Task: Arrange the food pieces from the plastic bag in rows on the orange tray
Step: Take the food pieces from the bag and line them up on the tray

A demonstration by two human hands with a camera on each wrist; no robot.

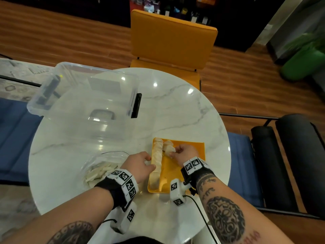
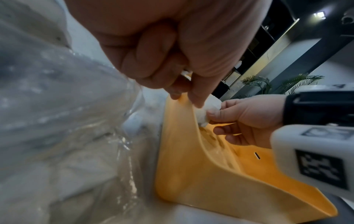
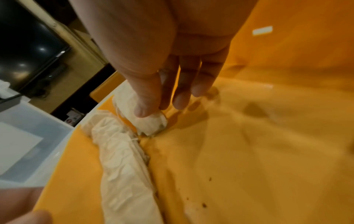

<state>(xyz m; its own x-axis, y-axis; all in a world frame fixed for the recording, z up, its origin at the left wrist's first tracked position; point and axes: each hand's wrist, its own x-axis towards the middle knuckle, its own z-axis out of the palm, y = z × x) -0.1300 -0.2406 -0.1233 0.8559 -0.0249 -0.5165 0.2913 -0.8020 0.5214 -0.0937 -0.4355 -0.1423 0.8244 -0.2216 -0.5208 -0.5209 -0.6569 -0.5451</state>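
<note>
Fingers (image 3: 145, 109) of the right hand (image 1: 186, 153) pinch a food piece (image 3: 151, 124) on the orange tray (image 1: 191, 147).

A round white marble desk (image 1: 175, 110) is seen carrying a clear plastic storage box (image 1: 84, 92); an orange padded chair (image 1: 172, 39) is placed behind it.

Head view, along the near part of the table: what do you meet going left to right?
Plastic bag of food pieces → left hand → finished row of pieces → right hand on the second row → bare right side of the orange tray.
</note>
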